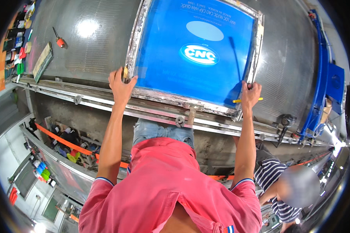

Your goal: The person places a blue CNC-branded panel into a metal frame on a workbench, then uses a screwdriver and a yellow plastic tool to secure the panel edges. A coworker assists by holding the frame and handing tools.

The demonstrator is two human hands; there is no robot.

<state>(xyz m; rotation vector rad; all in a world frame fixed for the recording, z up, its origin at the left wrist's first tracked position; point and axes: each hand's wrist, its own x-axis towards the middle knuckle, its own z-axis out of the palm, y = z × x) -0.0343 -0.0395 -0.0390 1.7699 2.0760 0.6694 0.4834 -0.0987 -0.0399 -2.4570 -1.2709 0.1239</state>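
A screen printing frame (190,99) with worn, paint-stained bars lies in front of me, a blue printed sheet (167,58) showing inside it. My left hand (121,85) is at its near left corner, the thumb on the bar and the fingers bent outside it. Between thumb and fingers a small yellow piece (125,72) shows. Around the near end of the right bar, my right hand (251,95) is closed. A thin yellow stick (237,101) crosses at that palm, sticking out on both sides; how it is held is hidden.
A red-handled screwdriver (60,42) and a squeegee-like strip (42,62) lie on the grey table (85,58) at left. Metal rails (155,116) run along its near edge. A dark clamp-like tool (287,120) sits at right. Another person (270,171) is behind at lower right.
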